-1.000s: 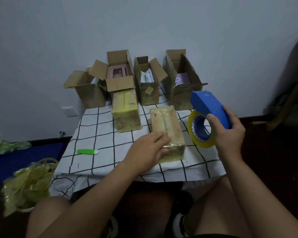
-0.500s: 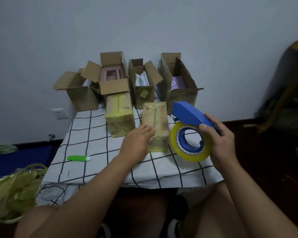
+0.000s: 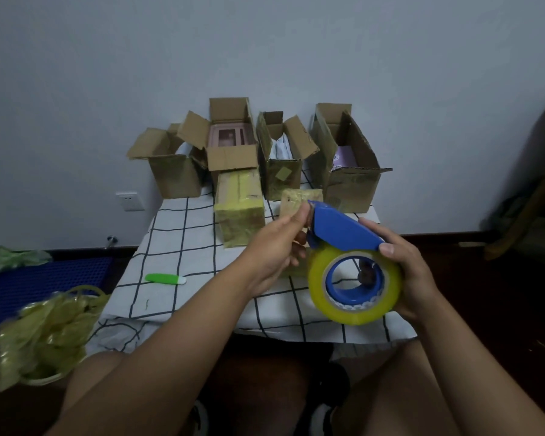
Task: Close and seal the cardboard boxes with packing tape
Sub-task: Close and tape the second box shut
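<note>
Nearest, above the table's (image 3: pixel 170 234) front edge toward its right corner: right hand (image 3: pixel 412 272) wrapped round the blue tape dispenser (image 3: pixel 343 231) and its yellow tape roll (image 3: pixel 356 313), grip curled firmly on both. Left hand (image 3: pixel 277 247) at the dispenser's front tip, fingers pinched there; whether on the tape end, cannot tell. Just behind the hands, a taped box (image 3: pixel 299 199), partly hidden. Left of it, a second taped box (image 3: pixel 238 212). Near the left edge, a green cutter (image 3: pixel 166 279). Along the back edge, four open cardboard boxes (image 3: pixel 346 162), flaps up
</note>
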